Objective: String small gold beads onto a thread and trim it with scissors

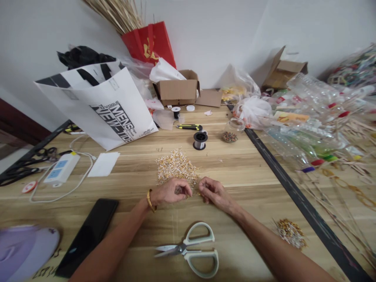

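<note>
A loose pile of small gold and clear beads (176, 164) lies on the wooden table. At the pile's near edge my left hand (173, 190), with a gold bangle on the wrist, has its fingers curled in a pinch. Close beside it, my right hand (212, 191) is closed too, thumb against the fingers. Tiny gold bits show by both sets of fingertips, but what they grip is too small to make out. Open-bladed scissors (188, 250) with pale handles lie in front of my hands. Beyond the pile stands a spool of fine wire (200, 141).
A yellow-black utility knife (189, 127) and a jar of dark beads (230, 136) lie further back. On the left are a phone (88, 237), power strip (61, 168) and white paper bag (102, 105). Plastic bottles (308, 137) and a beaded bundle (290, 234) are on the right.
</note>
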`<action>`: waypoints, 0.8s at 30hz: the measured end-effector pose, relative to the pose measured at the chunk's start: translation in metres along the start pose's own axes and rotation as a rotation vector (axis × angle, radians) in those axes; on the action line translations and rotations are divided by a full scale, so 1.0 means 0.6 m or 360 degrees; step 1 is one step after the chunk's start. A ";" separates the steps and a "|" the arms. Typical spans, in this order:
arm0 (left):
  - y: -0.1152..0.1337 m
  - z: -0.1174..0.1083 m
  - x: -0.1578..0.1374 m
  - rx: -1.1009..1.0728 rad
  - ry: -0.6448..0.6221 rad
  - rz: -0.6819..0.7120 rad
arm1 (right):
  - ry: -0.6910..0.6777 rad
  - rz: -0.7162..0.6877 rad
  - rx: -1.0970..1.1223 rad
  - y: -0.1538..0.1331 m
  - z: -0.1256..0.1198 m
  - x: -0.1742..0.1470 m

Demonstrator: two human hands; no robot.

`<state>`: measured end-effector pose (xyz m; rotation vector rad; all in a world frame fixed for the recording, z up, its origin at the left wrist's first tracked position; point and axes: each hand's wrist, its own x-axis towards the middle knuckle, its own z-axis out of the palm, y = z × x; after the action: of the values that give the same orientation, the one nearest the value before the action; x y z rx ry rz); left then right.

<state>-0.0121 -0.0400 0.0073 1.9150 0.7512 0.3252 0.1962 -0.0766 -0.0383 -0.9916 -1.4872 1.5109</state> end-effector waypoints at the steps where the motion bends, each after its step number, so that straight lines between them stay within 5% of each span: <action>1: 0.000 0.000 0.001 -0.0028 0.0008 -0.0013 | 0.0004 0.0002 -0.0001 0.000 0.000 0.000; 15: -0.008 -0.001 0.001 -0.0262 0.0152 -0.0249 | 0.0012 0.0013 0.0006 -0.002 0.001 -0.001; 24: -0.016 -0.002 0.003 -0.0250 0.0233 -0.0214 | 0.0010 0.0014 -0.0011 0.001 -0.001 0.000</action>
<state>-0.0148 -0.0349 -0.0011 1.6974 0.9193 0.4313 0.1967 -0.0767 -0.0391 -1.0074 -1.4867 1.5084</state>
